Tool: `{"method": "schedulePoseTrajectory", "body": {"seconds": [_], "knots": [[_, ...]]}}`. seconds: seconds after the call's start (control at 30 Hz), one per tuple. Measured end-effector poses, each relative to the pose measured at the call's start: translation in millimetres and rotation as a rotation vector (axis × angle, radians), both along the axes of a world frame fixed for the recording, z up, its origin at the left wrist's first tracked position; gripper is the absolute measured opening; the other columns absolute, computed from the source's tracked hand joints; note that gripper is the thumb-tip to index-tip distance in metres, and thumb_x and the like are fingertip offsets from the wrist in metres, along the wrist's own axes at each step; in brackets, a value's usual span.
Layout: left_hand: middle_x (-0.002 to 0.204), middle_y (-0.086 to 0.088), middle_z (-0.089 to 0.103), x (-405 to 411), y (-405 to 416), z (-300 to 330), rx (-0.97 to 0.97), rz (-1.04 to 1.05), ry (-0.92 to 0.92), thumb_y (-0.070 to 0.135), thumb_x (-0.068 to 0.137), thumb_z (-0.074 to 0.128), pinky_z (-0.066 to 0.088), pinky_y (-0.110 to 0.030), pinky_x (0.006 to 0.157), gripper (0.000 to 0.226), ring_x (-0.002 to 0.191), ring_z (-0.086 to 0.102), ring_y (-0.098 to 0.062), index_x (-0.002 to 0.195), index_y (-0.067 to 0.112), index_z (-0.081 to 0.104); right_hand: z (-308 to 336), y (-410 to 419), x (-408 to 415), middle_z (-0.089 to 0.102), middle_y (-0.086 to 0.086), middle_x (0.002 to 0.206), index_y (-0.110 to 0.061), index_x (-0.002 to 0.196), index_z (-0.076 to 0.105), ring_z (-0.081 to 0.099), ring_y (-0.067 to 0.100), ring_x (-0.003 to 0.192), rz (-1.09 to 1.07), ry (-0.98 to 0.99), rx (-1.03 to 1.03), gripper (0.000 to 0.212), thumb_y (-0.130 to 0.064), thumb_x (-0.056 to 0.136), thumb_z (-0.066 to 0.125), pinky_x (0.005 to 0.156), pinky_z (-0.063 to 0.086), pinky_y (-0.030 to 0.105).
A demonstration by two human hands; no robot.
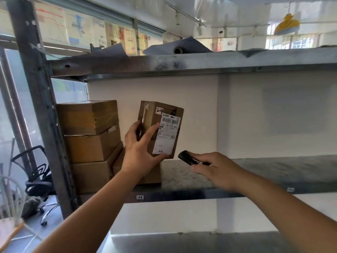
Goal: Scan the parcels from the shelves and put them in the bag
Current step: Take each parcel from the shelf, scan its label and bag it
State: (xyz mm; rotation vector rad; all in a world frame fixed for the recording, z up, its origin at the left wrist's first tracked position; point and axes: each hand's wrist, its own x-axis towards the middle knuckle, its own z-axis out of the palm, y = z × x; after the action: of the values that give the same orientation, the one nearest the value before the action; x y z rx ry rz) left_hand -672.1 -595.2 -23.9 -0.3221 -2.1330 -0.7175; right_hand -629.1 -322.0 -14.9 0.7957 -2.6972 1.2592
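The left hand (140,152) grips a small cardboard parcel (160,128) from below and behind, thumb under its bottom edge and fingers curled round the far side, holding it upright in front of the shelf with its white shipping label (166,134) turned toward the camera. The right hand (217,168) is closed round a small black scanner (188,157), whose front end points up and left at the label, just beside the parcel's lower corner but apart from it.

Behind the left hand, a stack of brown boxes (91,141) sits at the left end of the metal shelf (255,172), beside the upright post (36,99). The shelf to the right is bare metal.

The scan of this parcel looks to be in hand. Bagging it comes next, though no bag is in view. The stacked boxes appear to remain to be done.
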Motion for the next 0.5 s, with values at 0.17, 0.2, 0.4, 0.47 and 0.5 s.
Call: {"method": "schedulePoseTrajectory", "body": {"seconds": [0.17, 0.2, 0.4, 0.47, 0.5], "knots": [[0.167, 0.011, 0.005, -5, 1, -4, -0.017, 0.028, 0.011, 0.048, 0.067, 0.096, 0.033, -0.064, 0.117, 0.108, 0.154, 0.011, -0.031, 0.15, 0.065, 0.029, -10, 13, 11, 0.072, -0.014, 0.084, -0.076, 0.124, 0.049, 0.063, 0.008, 0.069, -0.031, -0.039, 0.083, 0.042, -0.07, 0.083, 0.053, 0.065, 0.05, 0.035], [0.167, 0.011, 0.005, -6, 1, -4, -0.017, 0.032, 0.008, 0.049, 0.067, 0.096, 0.033, -0.063, 0.117, 0.109, 0.154, 0.011, -0.031, 0.151, 0.065, 0.029, -12, 15, 13, 0.072, -0.018, 0.09, -0.075, 0.129, 0.047, 0.066, 0.01, 0.076, -0.043, -0.038, 0.1, 0.046, -0.07, 0.083, 0.052, 0.069, 0.056, 0.038], [0.166, 0.011, 0.006, -13, 1, -5, -0.021, 0.019, 0.014, 0.047, 0.067, 0.097, 0.031, -0.059, 0.117, 0.11, 0.155, 0.011, -0.03, 0.151, 0.064, 0.029, -19, 26, 22, 0.072, -0.015, 0.101, -0.077, 0.133, 0.04, 0.07, 0.013, 0.086, -0.062, -0.01, 0.121, 0.053, -0.075, 0.081, 0.049, 0.083, 0.059, 0.044], [0.166, 0.01, 0.005, -16, 1, -6, -0.016, 0.02, 0.015, 0.047, 0.066, 0.097, 0.031, -0.058, 0.116, 0.11, 0.155, 0.011, -0.031, 0.151, 0.064, 0.029, -20, 29, 24, 0.071, -0.015, 0.102, -0.082, 0.129, 0.037, 0.07, 0.013, 0.087, -0.062, -0.001, 0.13, 0.048, -0.073, 0.084, 0.051, 0.083, 0.059, 0.042], [0.166, 0.01, 0.005, -17, 1, -6, -0.015, 0.021, 0.015, 0.047, 0.066, 0.097, 0.032, -0.058, 0.116, 0.11, 0.155, 0.012, -0.031, 0.151, 0.065, 0.029, -20, 31, 24, 0.071, -0.015, 0.103, -0.082, 0.13, 0.035, 0.069, 0.013, 0.089, -0.064, -0.001, 0.141, 0.048, -0.071, 0.086, 0.052, 0.085, 0.059, 0.041]]}}
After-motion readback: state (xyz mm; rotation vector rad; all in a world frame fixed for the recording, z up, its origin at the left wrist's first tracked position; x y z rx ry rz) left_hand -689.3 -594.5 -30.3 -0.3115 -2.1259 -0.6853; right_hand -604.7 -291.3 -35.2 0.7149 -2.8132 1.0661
